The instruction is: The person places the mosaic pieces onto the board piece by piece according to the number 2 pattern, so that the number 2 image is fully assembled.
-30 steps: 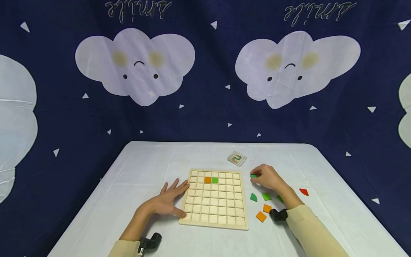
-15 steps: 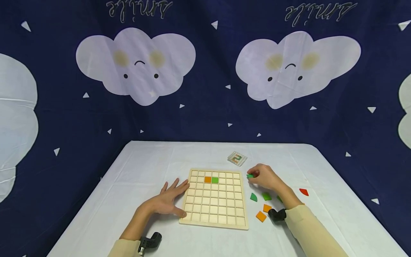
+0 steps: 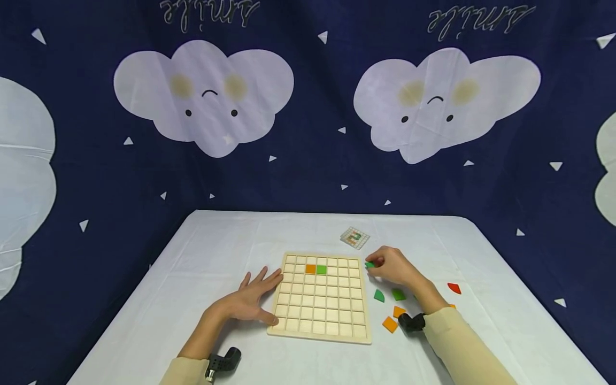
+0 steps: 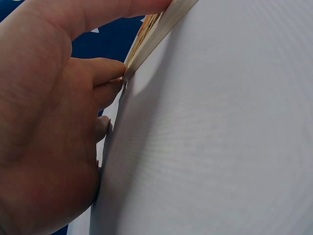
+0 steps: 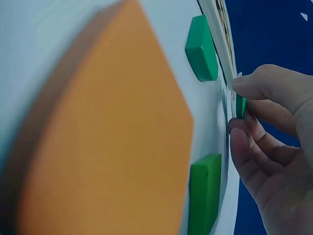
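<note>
My left hand (image 3: 247, 302) lies spread at the left side of a wooden grid board (image 3: 320, 302), thumb and fingertips at its edge. In the left wrist view the fingertips meet the board's edge (image 4: 159, 36). One orange square tile (image 3: 310, 269) and one green square tile (image 3: 321, 270) sit side by side in the board's second row. Just right of the board, my right hand (image 3: 392, 266) pinches a green tile (image 5: 240, 106) between thumb and fingers, its shape partly hidden by them.
Right of the board lie a green quarter-circle tile (image 3: 379, 295), a green square tile (image 3: 398, 294), orange tiles (image 3: 390, 324) and a red quarter-circle tile (image 3: 454, 288). A small pattern card (image 3: 355, 238) lies behind the board. A dark cloud-print curtain (image 3: 317, 176) hangs behind the table.
My right hand has moved a little left, toward the board, with the green tile pinched in it. The left hand and the board have stayed in place.
</note>
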A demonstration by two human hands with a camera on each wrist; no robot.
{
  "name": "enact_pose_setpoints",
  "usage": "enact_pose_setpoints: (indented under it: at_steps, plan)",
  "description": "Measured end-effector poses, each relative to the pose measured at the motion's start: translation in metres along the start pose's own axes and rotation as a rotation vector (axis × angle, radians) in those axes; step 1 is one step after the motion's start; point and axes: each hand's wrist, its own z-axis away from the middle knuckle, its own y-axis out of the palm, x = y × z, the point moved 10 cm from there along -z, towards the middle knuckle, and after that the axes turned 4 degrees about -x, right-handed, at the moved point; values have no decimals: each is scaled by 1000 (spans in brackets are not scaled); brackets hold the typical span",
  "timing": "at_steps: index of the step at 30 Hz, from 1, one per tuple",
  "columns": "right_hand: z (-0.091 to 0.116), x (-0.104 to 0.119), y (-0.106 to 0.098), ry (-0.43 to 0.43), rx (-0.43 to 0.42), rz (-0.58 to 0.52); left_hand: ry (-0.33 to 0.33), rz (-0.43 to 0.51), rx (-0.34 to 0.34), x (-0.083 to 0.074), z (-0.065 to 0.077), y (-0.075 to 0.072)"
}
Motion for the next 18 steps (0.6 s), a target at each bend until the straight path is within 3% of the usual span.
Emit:
enact_pose_setpoints:
  at_steps: [18]
  plan:
    - [-2, 26, 12, -56, 58, -66, -10, -2, 2, 2, -1, 0]
